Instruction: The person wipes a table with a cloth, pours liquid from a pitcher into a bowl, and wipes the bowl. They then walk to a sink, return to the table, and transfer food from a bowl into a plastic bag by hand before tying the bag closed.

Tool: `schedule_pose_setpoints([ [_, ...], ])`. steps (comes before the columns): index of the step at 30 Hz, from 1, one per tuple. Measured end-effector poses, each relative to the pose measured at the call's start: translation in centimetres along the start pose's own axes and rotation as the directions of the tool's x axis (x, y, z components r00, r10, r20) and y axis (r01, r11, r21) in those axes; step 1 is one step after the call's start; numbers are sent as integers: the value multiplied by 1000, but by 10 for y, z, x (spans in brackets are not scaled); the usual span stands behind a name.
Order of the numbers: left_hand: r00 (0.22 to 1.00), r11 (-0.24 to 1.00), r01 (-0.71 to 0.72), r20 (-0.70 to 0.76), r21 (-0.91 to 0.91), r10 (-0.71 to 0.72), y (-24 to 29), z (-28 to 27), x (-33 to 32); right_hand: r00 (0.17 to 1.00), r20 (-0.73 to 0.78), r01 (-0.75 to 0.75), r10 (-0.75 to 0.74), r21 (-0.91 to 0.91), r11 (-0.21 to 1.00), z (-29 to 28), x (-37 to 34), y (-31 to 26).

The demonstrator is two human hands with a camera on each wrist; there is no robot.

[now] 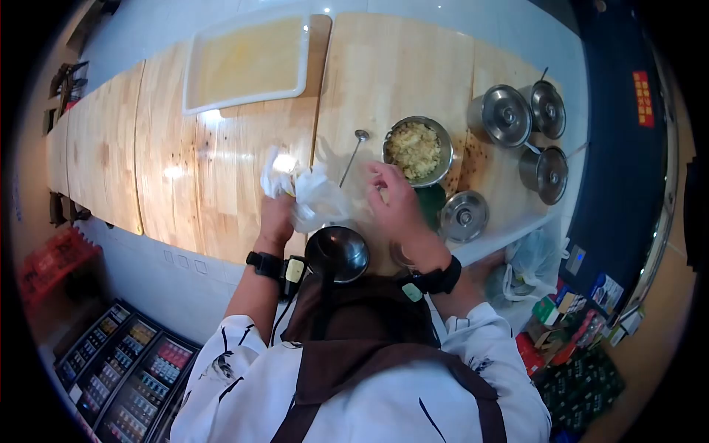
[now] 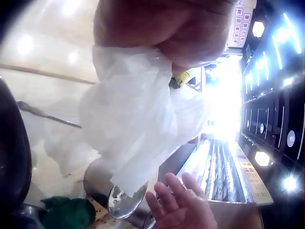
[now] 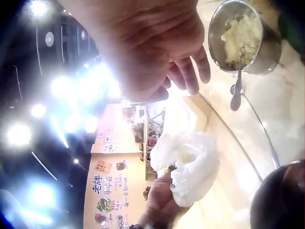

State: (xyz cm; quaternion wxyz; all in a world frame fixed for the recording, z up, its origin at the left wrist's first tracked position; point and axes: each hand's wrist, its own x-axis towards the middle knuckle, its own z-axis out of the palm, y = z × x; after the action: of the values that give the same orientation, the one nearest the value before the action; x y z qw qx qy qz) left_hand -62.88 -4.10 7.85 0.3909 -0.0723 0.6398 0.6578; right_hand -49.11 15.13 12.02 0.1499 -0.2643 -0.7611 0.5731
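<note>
A white translucent plastic bag (image 1: 322,198) hangs from my left hand (image 1: 278,215), whose fingers grip its gathered top; something small and yellow (image 2: 185,77) shows beside the fingers in the left wrist view. My right hand (image 1: 394,198) is raised near the steel bowl of chopped pale food (image 1: 413,150), with nothing in its fingers. In the right wrist view the fingers of this hand (image 3: 152,57) hang loosely extended, apart from the bag (image 3: 195,167). A spoon handle (image 3: 236,95) leans out of the bowl.
A black round pan (image 1: 337,253) sits at the table's near edge. A ladle (image 1: 354,155) lies left of the bowl. Several lidded steel pots (image 1: 506,116) stand at the right, a loose-looking lid (image 1: 464,216) nearer. A white tray (image 1: 251,59) is at the far left.
</note>
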Motion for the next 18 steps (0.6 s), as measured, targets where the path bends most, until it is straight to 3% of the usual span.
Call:
schedule_pose_setpoints([
  [4, 1000, 998, -22, 1, 57, 22, 19, -14, 17, 998, 46, -42, 44, -36, 998, 14, 5, 3],
  [7, 997, 980, -76, 44, 182, 69, 6, -35, 42, 997, -25, 63, -68, -148, 987, 33, 15, 9],
  [8, 970, 916, -231, 6, 328, 242, -17, -51, 59, 1000, 0, 3, -3, -142, 990, 41, 17, 15],
  [9, 970, 919, -232, 6, 318, 242, -22, -62, 64, 998, 24, -58, 61, -139, 989, 50, 17, 22],
  [10, 975, 908, -168, -73, 384, 212, -26, -71, 68, 998, 25, -57, 61, -150, 987, 61, 15, 32],
  [12, 968, 888, -14, -215, 460, 127, -33, -88, 72, 954, 73, -261, 289, -266, 928, 79, 8, 47],
  [13, 969, 892, -8, -216, 452, 119, -37, -91, 72, 953, 75, -265, 295, -276, 924, 84, 6, 53],
  [15, 961, 946, 166, -261, 278, -92, -42, -100, 67, 944, 41, -287, 327, -386, 877, 92, 0, 63],
  [18, 958, 925, 188, -267, 329, -99, -51, -106, 63, 945, -25, -292, 325, -506, 811, 94, 5, 77],
])
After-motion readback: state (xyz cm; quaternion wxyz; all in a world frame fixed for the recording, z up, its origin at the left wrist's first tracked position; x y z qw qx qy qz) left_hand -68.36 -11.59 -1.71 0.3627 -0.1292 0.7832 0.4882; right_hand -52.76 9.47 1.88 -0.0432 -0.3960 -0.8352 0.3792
